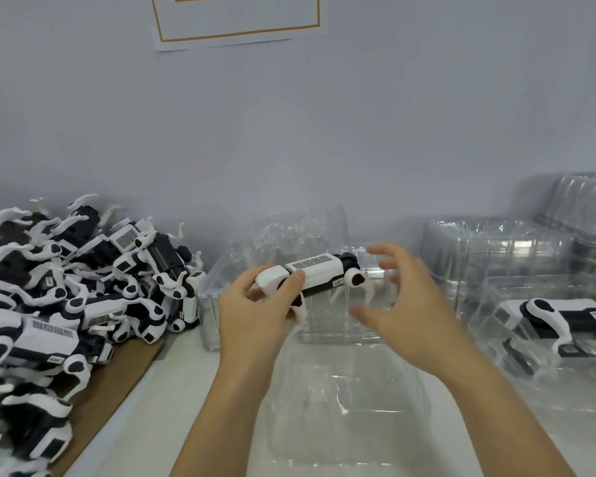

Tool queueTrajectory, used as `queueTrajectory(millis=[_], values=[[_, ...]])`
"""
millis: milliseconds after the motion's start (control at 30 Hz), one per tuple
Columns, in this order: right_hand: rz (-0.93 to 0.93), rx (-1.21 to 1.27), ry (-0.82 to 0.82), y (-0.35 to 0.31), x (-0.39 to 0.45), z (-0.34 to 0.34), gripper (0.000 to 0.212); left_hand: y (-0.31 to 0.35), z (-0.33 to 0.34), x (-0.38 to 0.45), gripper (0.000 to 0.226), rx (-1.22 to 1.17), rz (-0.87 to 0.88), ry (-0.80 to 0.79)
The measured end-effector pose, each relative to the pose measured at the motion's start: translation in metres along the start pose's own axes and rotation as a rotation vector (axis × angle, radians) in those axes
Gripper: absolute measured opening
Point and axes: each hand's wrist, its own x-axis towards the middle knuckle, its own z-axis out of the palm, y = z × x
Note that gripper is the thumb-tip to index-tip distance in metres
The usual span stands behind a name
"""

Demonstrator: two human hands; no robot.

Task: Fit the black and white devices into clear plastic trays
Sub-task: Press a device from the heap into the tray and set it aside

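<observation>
Head view: we see a white tabletop against a plain pale wall; a framed paper notice hangs at upper centre. Left hand grips a black and white device mid-frame, above a clear tray. Right hand hovers just beside it, fingers spread, holding nothing. Device heap on cardboard at left; stacked trays at right, one filled tray.
</observation>
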Motion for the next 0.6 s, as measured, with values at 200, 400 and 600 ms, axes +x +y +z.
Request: queueTrajectory(millis=[200, 400, 600], values=[[-0.186, -0.213, -0.045, 0.009, -0.001, 0.011, 0.071, -0.005, -0.002, 0.002, 0.019, 0.075, -0.108, -0.120], [-0.275, -0.248, -0.094, 0.010, -0.001, 0.016, 0.040, -0.007, -0.004, 0.002, 0.019, 0.211, -0.173, -0.229], [-0.163, -0.206, 0.006, 0.021, 0.001, 0.010, 0.028, -0.013, -0.013, 0.012, 0.023, 0.406, -0.222, -0.177]])
